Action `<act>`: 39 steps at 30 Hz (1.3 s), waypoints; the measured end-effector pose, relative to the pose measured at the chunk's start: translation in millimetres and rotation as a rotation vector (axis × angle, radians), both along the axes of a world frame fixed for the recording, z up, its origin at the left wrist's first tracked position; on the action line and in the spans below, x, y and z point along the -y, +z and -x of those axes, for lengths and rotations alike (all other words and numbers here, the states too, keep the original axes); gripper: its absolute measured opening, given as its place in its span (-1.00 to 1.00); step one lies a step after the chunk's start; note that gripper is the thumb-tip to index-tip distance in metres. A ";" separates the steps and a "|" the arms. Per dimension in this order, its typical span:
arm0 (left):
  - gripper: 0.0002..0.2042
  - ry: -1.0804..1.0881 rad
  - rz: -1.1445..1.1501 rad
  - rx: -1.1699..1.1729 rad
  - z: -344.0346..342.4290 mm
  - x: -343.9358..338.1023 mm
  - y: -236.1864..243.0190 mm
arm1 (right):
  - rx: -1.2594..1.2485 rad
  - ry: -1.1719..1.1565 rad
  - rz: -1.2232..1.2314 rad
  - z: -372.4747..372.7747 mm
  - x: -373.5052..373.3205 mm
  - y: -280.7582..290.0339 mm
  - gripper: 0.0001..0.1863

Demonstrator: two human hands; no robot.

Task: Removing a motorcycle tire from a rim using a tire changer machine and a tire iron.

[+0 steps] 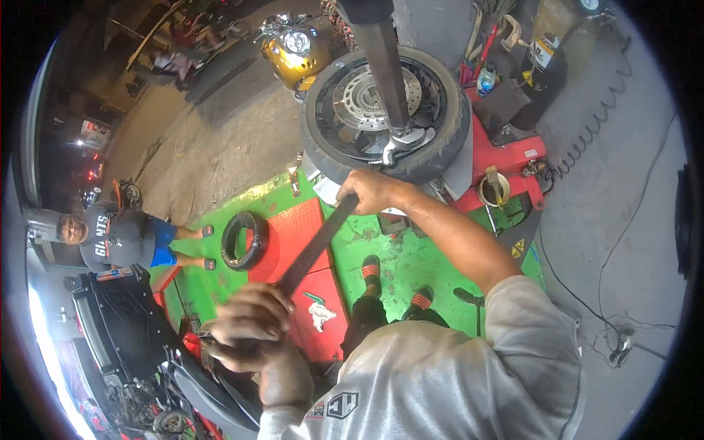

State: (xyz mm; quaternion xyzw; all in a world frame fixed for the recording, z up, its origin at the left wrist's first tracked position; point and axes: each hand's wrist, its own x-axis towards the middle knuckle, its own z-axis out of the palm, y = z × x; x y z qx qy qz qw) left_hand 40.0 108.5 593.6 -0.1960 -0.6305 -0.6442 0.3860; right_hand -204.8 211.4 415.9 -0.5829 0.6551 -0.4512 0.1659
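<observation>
A long, flat, dark metal tyre lever (315, 246) slants across in front of my body. My left hand (253, 323) is closed round its lower end, slightly blurred. Higher up, my right hand (370, 192) grips the lever close to the near edge of the tyre (334, 163). That tyre is on a wheel with a drilled brake disc (367, 95), lying flat on a red tyre changer (502, 150). The changer's dark upright post (385, 73) comes down to a shiny metal mounting head (403, 143) at the rim. Whether the lever's far end touches the wheel is hidden by my right hand.
A loose tyre (244, 240) lies on the green floor beside a red ramp plate (312, 308) with a white rag on it. One person (125, 235) stands at the left near a dark motorcycle (132, 323). A pot with a brush (495, 189) sits right; cables and a coiled hose (587, 136) lie beyond.
</observation>
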 end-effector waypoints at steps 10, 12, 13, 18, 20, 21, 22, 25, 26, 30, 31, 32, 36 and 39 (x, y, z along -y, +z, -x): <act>-0.71 0.029 -0.105 0.193 198.7 6.7 106.5 | 0.010 -0.920 0.936 58.1 -69.8 136.2 -0.55; -0.83 -0.038 -0.098 0.141 232.4 15.0 109.3 | -0.068 -0.906 0.856 101.3 -63.1 151.9 -0.53; -0.88 -0.010 -0.118 0.159 243.8 10.0 111.9 | -0.129 -0.888 0.773 111.3 -59.0 156.1 -0.50; -0.67 0.336 0.002 0.110 308.1 39.2 113.5 | 0.358 -0.704 0.532 99.8 -26.8 152.6 -0.62; -0.64 0.468 0.047 0.142 342.6 71.1 117.6 | 0.289 -0.696 0.527 91.0 -22.7 165.1 -0.66; -0.64 0.420 -0.004 0.172 347.8 58.0 114.2 | 0.274 -0.709 0.520 97.9 -28.2 162.6 -0.66; -0.64 0.384 -0.047 0.200 336.1 45.0 114.1 | 0.297 -0.693 0.583 99.9 -27.5 158.9 -0.65; -0.86 0.412 -0.138 0.075 238.7 28.4 128.3 | 0.321 -0.710 0.614 93.9 -25.8 149.7 -0.63; -0.79 0.516 0.276 -0.055 216.7 55.0 113.5 | 0.279 -0.727 0.601 99.3 -26.2 149.7 -0.62; -0.62 -0.222 -0.199 -0.003 88.7 49.7 72.4 | 0.305 -0.747 0.583 100.7 -30.9 145.6 -0.63; -0.63 -0.091 -0.330 0.031 59.7 37.3 57.0 | 0.296 -0.765 0.592 101.1 -31.2 143.9 -0.63; -0.64 -0.092 -0.391 0.069 22.2 41.3 35.3 | 0.293 -0.754 0.596 99.5 -31.0 145.2 -0.63; -0.61 -0.003 -0.183 -0.121 -49.0 18.6 -40.4 | 0.296 -0.773 0.582 104.2 -21.7 147.2 -0.66; -0.62 0.041 -0.231 -0.191 -53.2 20.2 -58.0 | 0.359 -0.782 0.619 105.6 -21.3 143.5 -0.68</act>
